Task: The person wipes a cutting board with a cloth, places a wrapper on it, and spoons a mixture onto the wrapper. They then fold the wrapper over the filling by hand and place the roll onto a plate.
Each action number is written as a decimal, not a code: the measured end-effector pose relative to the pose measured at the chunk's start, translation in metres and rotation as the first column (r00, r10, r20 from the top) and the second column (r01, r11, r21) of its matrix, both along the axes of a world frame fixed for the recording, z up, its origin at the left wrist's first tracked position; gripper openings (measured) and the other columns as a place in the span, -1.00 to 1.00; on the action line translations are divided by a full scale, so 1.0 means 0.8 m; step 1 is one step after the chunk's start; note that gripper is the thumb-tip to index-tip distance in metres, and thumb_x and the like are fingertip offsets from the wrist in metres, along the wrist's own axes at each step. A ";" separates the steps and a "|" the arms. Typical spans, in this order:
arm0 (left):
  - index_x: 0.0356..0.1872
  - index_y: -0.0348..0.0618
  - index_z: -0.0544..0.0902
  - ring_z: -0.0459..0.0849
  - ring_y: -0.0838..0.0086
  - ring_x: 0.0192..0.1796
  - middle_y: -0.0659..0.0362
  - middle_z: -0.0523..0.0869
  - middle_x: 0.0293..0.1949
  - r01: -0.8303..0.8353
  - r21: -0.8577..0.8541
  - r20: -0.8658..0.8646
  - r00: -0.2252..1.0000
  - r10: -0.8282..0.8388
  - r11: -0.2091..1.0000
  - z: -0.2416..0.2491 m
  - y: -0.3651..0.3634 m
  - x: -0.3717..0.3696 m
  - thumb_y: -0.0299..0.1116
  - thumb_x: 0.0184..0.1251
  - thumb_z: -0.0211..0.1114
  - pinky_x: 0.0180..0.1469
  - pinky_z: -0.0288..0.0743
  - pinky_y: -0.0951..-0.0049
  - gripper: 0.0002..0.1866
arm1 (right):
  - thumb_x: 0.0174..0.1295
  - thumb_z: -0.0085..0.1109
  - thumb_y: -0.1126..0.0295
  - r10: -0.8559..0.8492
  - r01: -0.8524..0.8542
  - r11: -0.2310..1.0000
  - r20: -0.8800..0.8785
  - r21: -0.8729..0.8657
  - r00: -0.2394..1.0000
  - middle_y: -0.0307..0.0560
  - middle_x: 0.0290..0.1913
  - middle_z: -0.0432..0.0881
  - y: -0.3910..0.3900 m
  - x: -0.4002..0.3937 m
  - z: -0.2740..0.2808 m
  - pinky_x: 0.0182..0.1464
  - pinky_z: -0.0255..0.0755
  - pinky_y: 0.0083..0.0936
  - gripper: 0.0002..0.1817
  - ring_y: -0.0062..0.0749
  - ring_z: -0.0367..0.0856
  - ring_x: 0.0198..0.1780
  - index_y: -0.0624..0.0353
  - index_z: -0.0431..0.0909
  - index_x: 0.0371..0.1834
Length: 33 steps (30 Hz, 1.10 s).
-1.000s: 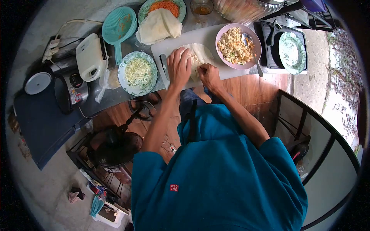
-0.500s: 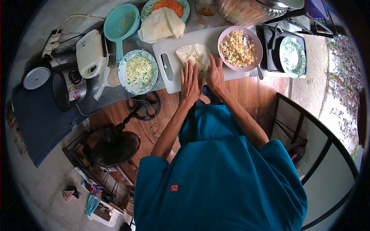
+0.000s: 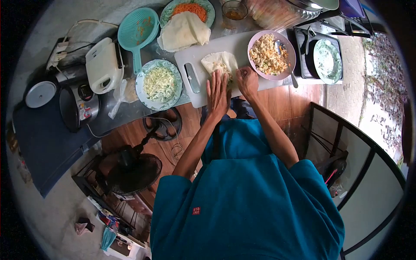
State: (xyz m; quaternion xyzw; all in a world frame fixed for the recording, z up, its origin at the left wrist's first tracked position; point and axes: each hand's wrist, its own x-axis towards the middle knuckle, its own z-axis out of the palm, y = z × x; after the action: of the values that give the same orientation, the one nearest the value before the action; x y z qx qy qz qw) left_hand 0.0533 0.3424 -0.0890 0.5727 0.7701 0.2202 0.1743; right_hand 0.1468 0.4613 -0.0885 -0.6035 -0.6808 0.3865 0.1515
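On the white cutting board (image 3: 190, 65) lies a thin pale spring roll wrapper (image 3: 221, 58) with a little chopped filling on it. My left hand (image 3: 219, 96) rests over the wrapper's near part, fingers stretched out and flat. At the wrapper's right edge is my right hand (image 3: 248, 83), its fingers curled closed; their tips, and whatever they pinch, are hidden. Close by on the right stands a pink bowl (image 3: 250, 65) of crumbly filling with a metal spoon (image 3: 288, 67) in it.
Left of the board are a plate of shredded cabbage (image 3: 159, 84) and a green strainer (image 3: 137, 60). Behind lie stacked wrappers (image 3: 184, 32) over shredded carrot (image 3: 189, 11), beside a glass (image 3: 234, 15). A green-rimmed plate (image 3: 317, 65) sits in a black tray at right.
My right hand has drawn slightly right and its fingers have curled closed. My left hand stays flat on the wrapper. The whole view has shifted a little.
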 end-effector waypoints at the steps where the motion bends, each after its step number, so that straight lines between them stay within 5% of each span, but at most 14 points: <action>1: 0.56 -0.11 0.07 -0.06 0.01 0.61 -0.12 -0.01 0.58 0.005 0.004 0.004 1.000 -0.005 1.000 0.001 0.000 -0.002 -0.33 0.42 0.14 0.55 -0.19 -0.07 -0.27 | 0.29 0.20 0.21 -0.029 0.028 0.999 -0.011 -0.032 1.000 0.17 -0.23 0.70 0.000 0.000 0.001 0.03 0.43 -0.01 -0.70 0.15 0.60 -0.08 0.26 0.61 -0.16; 5: 0.55 -0.15 0.10 -0.05 0.02 0.61 -0.13 0.00 0.57 0.019 0.023 0.028 0.999 -0.020 1.000 0.001 -0.004 -0.006 -0.31 0.43 0.12 0.54 -0.18 -0.08 -0.29 | 0.28 0.21 0.24 -0.160 0.159 0.984 -0.001 -0.077 0.987 0.16 -0.25 0.70 -0.004 -0.008 0.013 0.01 0.44 -0.05 -0.72 0.13 0.63 -0.10 0.25 0.60 -0.12; 8: 0.54 -0.20 0.12 -0.06 0.00 0.61 -0.16 0.00 0.57 0.028 0.051 0.063 0.998 -0.031 0.998 -0.002 -0.004 -0.008 -0.33 0.42 0.13 0.54 -0.19 -0.09 -0.30 | 0.24 0.25 0.28 -0.161 0.148 0.985 -0.159 -0.090 0.974 0.12 -0.27 0.69 -0.009 -0.007 0.021 -0.02 0.45 -0.11 -0.73 0.07 0.63 -0.11 0.20 0.61 -0.10; 12: 0.52 -0.24 0.14 -0.05 -0.01 0.60 -0.19 0.02 0.56 0.048 0.050 0.033 0.998 -0.050 0.998 -0.004 -0.006 -0.011 -0.33 0.45 0.12 0.53 -0.17 -0.09 -0.33 | 0.18 0.30 0.36 0.050 -0.029 0.967 -0.076 0.252 0.996 0.07 -0.29 0.63 -0.011 -0.013 0.026 -0.07 0.47 -0.23 -0.74 -0.02 0.62 -0.14 0.17 0.62 -0.08; 14: 0.51 -0.25 0.16 -0.03 -0.03 0.59 -0.20 0.04 0.55 0.038 0.058 0.046 0.998 -0.040 0.998 -0.003 -0.007 -0.010 -0.33 0.45 0.11 0.53 -0.16 -0.08 -0.35 | 0.18 0.27 0.48 0.191 -0.091 0.909 -0.213 0.408 0.958 0.06 -0.26 0.63 -0.013 -0.016 0.025 -0.11 0.48 -0.26 -0.78 -0.05 0.64 -0.17 0.21 0.62 -0.09; 18: 0.47 -0.33 0.20 0.03 -0.09 0.56 -0.23 0.12 0.51 0.026 0.136 0.165 0.985 -0.049 0.990 -0.009 -0.006 -0.015 -0.39 0.44 0.07 0.53 -0.11 -0.08 -0.39 | 0.16 0.28 0.54 0.305 -0.218 0.925 -0.268 0.311 0.914 0.02 -0.25 0.66 -0.016 -0.022 0.031 -0.17 0.51 -0.35 -0.78 -0.16 0.63 -0.28 0.25 0.63 -0.11; 25: 0.45 -0.35 0.22 0.13 -0.08 0.54 -0.24 0.16 0.49 -0.094 0.227 0.190 0.980 0.050 0.969 -0.021 -0.015 -0.015 -0.51 0.36 0.07 0.52 0.02 -0.04 -0.38 | 0.15 0.25 0.58 0.522 -0.388 0.806 -0.228 0.447 0.822 0.02 -0.15 0.72 -0.012 -0.025 0.012 -0.13 0.56 -0.33 -0.71 -0.15 0.65 -0.25 0.22 0.66 -0.03; 33: 0.47 -0.30 0.22 0.15 -0.09 0.52 -0.22 0.20 0.48 -0.267 0.170 0.524 0.840 0.142 0.949 -0.008 -0.018 -0.019 -0.63 0.35 -0.03 0.52 0.12 0.13 -0.39 | 0.16 0.23 0.52 0.658 -0.527 0.701 -0.150 0.481 0.738 -0.01 -0.20 0.70 -0.011 -0.023 0.012 -0.09 0.49 -0.26 -0.66 -0.14 0.62 -0.16 0.22 0.63 0.04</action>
State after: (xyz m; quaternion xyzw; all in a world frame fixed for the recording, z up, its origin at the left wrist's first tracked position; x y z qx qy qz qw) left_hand 0.0382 0.3282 -0.0955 0.4255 0.7228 0.4697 0.2756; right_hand 0.1281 0.4523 -0.0789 -0.2341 -0.8720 0.3535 0.2444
